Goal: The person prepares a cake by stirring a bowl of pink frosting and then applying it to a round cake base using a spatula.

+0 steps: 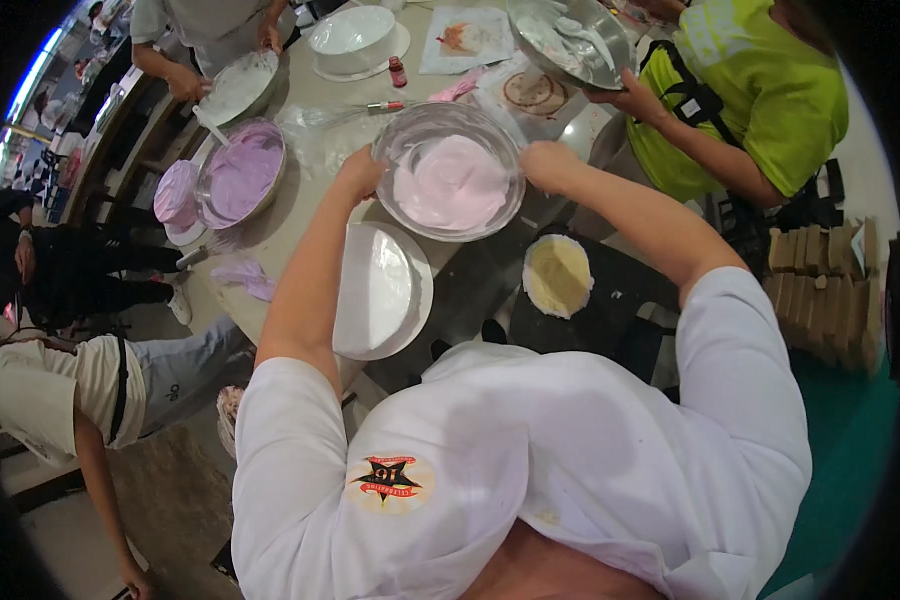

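Note:
Between my two hands is a steel mixing bowl (513,206) with pale pink cream (454,184) swirled in it. My left hand (361,174) grips the bowl's rim at the left, and my right hand (547,166) is closed at its right rim. Just below the bowl, a white-frosted round cake (379,289) stands on a white board, partly hidden by my left forearm. A wire whisk (330,112) lies behind the bowl, by clear plastic. To the left, a bowl of purple cream (244,172) stands beside a pink-and-purple frosted cake (176,193).
A co-worker at the upper right holds a steel bowl (570,41) with spatulas; another at the upper left tilts a bowl of white cream (240,86). A small red bottle (397,73) and a white cake (352,34) stand farther back. A yellowish round (558,276) sits low at right.

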The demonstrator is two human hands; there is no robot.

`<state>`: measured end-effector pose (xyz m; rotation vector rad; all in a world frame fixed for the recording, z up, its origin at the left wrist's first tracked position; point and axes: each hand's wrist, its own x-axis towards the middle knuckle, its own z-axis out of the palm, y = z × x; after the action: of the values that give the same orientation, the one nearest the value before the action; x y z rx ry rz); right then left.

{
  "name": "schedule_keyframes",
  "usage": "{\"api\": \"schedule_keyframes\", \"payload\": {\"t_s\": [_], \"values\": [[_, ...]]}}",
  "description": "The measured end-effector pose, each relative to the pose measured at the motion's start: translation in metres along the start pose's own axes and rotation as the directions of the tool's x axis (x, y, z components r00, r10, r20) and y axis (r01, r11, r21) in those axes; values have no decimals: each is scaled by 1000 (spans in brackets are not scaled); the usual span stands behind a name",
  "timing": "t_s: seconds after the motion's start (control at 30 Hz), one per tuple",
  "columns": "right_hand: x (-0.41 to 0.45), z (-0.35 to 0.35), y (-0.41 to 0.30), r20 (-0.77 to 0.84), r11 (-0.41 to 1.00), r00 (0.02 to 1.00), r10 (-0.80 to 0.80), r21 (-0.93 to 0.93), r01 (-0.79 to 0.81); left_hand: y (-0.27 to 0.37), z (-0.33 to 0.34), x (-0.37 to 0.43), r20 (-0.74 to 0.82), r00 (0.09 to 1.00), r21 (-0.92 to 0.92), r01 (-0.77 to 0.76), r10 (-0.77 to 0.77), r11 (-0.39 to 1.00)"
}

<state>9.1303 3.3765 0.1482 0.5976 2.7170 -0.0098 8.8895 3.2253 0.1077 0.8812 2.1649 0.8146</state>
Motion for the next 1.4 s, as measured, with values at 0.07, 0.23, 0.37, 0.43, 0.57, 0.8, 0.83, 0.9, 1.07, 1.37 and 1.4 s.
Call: {"api": "schedule_keyframes", "payload": {"t_s": [0.07,0.23,0.37,0.43,0.57,0.8,0.83,0.9,1.07,1.37,1.4], "values": [[20,17,2,-74,997,994,78,13,-78,0,7,6,-4,1000,19,-20,20,1000],[16,33,-33,-44,984,987,-155,83,158,9,-1,-4,36,999,-22,6,-5,1000],[-2,-3,-4,87,999,996,-30,-12,31,0,-5,-3,-9,1000,5,-7,7,1000],[16,1,2,37,985,989,143,95,-146,8,3,0,103,994,-16,-29,31,999],[21,29,-39,-114,986,993,31,166,-12,-4,0,14,55,998,63,-34,31,997],[-34,-18,-23,-98,997,992,77,38,-73,-22,-16,22,-108,994,4,-34,34,999],[-42,-28,-25,-193,993,975,108,72,-95,-22,-19,19,-71,997,-50,21,-25,999],[-59,-35,-29,-184,982,972,146,146,-120,-29,-25,12,-53,999,-114,1,-8,993],[-75,6,-34,-563,947,796,220,318,-38,-40,-31,-3,-44,999,-198,6,-15,980],[-52,62,-43,-556,932,813,174,360,47,-33,-1,-3,-4,992,-130,122,-124,984],[-52,64,-40,-555,931,813,177,363,46,-29,3,-5,-60,990,-150,121,-131,981]]}}
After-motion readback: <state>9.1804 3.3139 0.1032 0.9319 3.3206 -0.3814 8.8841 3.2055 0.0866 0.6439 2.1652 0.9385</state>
